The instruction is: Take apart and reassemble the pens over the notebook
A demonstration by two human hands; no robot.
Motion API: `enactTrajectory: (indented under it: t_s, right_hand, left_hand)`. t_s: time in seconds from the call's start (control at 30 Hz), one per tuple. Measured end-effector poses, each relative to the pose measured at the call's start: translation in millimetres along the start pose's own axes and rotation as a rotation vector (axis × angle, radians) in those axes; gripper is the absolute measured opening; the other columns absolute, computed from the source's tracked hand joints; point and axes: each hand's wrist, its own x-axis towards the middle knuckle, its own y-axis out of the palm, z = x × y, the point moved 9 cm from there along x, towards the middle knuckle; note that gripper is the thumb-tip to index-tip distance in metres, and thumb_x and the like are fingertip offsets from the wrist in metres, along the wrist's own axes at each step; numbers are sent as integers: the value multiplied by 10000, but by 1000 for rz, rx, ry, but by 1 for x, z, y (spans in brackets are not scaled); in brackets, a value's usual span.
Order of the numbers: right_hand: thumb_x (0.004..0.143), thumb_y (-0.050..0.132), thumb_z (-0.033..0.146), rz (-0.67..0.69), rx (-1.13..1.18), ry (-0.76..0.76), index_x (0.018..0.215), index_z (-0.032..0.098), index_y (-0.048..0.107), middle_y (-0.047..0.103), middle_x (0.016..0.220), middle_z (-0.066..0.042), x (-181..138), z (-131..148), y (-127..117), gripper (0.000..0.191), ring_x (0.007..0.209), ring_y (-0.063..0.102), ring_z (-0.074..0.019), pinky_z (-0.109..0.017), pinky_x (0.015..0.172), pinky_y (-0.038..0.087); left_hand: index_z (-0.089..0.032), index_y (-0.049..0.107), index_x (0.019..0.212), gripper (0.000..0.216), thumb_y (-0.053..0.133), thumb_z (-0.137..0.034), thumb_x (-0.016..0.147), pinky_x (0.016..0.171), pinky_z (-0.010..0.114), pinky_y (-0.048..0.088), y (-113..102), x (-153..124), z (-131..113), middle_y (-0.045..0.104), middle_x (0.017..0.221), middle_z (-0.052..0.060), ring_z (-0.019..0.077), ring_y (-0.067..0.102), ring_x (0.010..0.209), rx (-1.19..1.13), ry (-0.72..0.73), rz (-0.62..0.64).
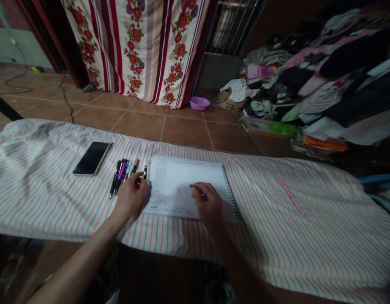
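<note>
Beside the notebook's left edge, my left hand (131,194) is curled, its thumb and forefinger closed at a black-and-white pen (145,168). Several pens (120,173) in black, red, purple and other colours lie side by side just left of that hand. The spiral notebook (195,169) lies flat, its wire binding on the right and a printed column on the left of the page. Over the lower right of the page, my right hand (209,204) has its fingers pinched together. Whatever is between those fingers, if anything, is too small to make out.
A smartphone (92,158) with a dark screen lies left of the pens. A pink pen-like stick (291,197) rests to the right on the striped cloth (267,236). Beyond are a floral curtain (150,50), a purple basin (199,103) and heaped clothes (324,80).
</note>
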Motion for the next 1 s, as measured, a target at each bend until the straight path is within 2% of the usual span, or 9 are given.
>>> enactTrajectory:
  t_s: [0.1,0.17,0.23,0.37,0.43,0.53,0.73,0.83,1.0]
  right_hand:
    - [837,486,279,22,55,66,887,173,648,616,856,-57,-1,-4,2,200,615,593,-115,-229,525,506]
    - [827,494,284,44,93,113,907,182,646,628,839,-49,-3,-6,6,200,598,599,-115,-229,523,504]
    - [808,514,285,77,125,169,918,192,649,647,811,-43,-6,-8,11,197,598,609,-122,-230,530,501]
    - [758,557,278,135,253,303,927,200,649,658,751,-26,-14,-13,22,208,587,613,-128,-229,522,487]
    - [720,591,268,186,378,367,937,198,637,646,724,-9,-17,-14,31,232,585,612,-126,-221,506,477]
    - [665,644,249,239,554,444,947,192,610,641,701,7,-21,-16,42,290,583,606,-120,-212,491,471]
    - [646,676,290,103,700,496,902,175,586,677,710,-20,-18,-21,38,294,579,612,-129,-226,483,481]
    - [662,668,296,45,693,524,893,172,592,681,717,-24,-17,-24,32,273,576,612,-128,-232,492,482]
    - [688,641,311,-17,657,543,867,164,618,663,647,-14,-14,-25,19,233,543,588,-120,-232,487,462]
  left_hand:
    - [-114,567,1064,413,645,-284,696,420,202,386,26,-6,10,644,731,30,79,506,437,-625,-248,98]
    - [-112,575,1015,417,705,-248,643,369,166,346,40,-11,-1,642,707,13,38,450,377,-867,-281,160]
    - [-105,598,943,358,728,-189,621,358,145,350,51,-17,-12,643,681,11,35,473,383,-991,-297,209]
    - [-95,620,822,165,685,-97,671,414,146,441,72,-27,-25,661,697,47,119,630,560,-1113,-369,309]
    - [-98,606,733,71,650,-52,700,494,161,500,80,-30,-25,662,691,45,117,642,601,-1170,-418,311]
    - [-104,578,663,117,619,-8,716,568,169,528,90,-33,-21,655,678,31,105,643,620,-1228,-505,280]
    - [-120,592,708,116,634,-12,701,589,182,528,108,-40,-27,655,689,18,106,632,631,-1283,-494,334]
    - [-129,596,706,136,661,-14,675,600,166,522,111,-42,-31,641,645,-2,92,624,619,-1278,-490,338]
    - [-134,601,736,152,693,-44,656,692,222,541,114,-45,-36,666,657,20,136,659,698,-1234,-462,420]
